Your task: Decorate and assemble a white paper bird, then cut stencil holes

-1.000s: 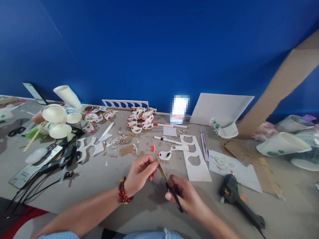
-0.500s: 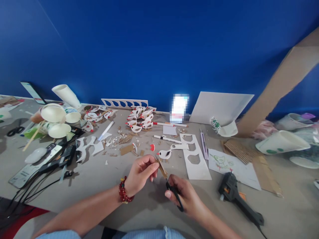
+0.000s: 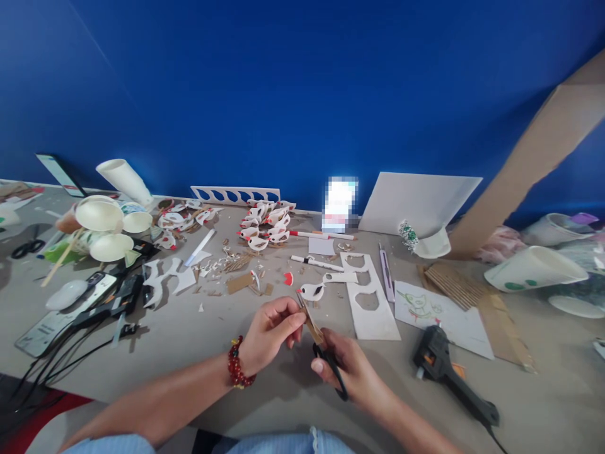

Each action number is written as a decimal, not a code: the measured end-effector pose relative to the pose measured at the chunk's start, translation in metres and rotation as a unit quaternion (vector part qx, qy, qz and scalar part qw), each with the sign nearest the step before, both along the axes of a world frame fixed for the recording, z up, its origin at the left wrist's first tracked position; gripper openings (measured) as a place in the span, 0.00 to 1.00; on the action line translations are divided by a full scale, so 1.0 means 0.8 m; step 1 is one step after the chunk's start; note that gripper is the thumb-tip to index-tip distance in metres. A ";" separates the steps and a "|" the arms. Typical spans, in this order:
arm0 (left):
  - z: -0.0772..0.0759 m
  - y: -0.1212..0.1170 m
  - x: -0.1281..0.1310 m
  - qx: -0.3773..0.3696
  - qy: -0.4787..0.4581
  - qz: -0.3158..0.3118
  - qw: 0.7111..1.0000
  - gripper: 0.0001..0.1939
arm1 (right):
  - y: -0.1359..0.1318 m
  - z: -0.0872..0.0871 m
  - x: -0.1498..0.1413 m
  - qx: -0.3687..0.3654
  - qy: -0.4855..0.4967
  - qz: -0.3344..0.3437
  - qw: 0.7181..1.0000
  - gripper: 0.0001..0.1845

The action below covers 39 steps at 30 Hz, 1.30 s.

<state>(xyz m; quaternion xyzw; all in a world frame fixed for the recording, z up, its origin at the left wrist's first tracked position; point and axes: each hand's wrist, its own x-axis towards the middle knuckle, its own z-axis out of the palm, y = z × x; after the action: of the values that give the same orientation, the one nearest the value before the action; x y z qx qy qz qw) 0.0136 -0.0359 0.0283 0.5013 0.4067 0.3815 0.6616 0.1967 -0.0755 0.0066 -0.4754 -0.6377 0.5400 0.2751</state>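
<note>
My left hand [image 3: 276,331] pinches a small brown piece of cardboard [image 3: 314,329] between thumb and fingers. Black-handled scissors [image 3: 331,366] are gripped in my right hand [image 3: 350,366], their blades lying along the cardboard and pointing up toward the left fingertips. Whether the blades are cutting into it I cannot tell. Just beyond the hands lies a white bird cutout [image 3: 312,291] with a red beak and a dark wing mark. A small red-and-white scrap [image 3: 288,278] is to its left. Several similar birds [image 3: 265,226] are heaped farther back.
A white sheet with cut-out holes [image 3: 373,321] lies right of the bird, beside a purple-and-white craft knife [image 3: 386,274]. At right rests a black glue gun [image 3: 449,372] near a drawing [image 3: 439,321]. Paper cups [image 3: 99,213], a phone [image 3: 61,315] and cables crowd the left.
My left hand has shifted slightly right and down, closer to the right hand. More of the brown cardboard shows beside the scissors. Both hands keep their hold.
</note>
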 end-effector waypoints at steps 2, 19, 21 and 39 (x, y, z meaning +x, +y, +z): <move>0.000 0.000 0.000 -0.001 -0.001 0.001 1.000 0.16 | -0.001 0.002 -0.002 -0.003 -0.003 -0.013 1.000 0.32; -0.004 0.002 0.002 -0.014 -0.013 -0.006 1.000 0.15 | -0.002 -0.007 0.000 -0.007 0.004 -0.016 1.000 0.29; -0.005 0.001 0.003 -0.017 -0.016 -0.003 1.000 0.15 | -0.003 -0.007 -0.002 -0.010 0.003 -0.021 1.000 0.29; -0.012 -0.002 0.001 -0.025 0.001 0.006 1.000 0.14 | -0.002 -0.012 -0.002 0.014 -0.061 -0.018 0.998 0.28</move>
<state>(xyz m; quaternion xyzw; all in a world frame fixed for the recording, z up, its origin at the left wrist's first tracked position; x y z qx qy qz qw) 0.0142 -0.0371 0.0183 0.4823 0.4196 0.3749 0.6714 0.1948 -0.0773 -0.0028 -0.5154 -0.6520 0.4959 0.2516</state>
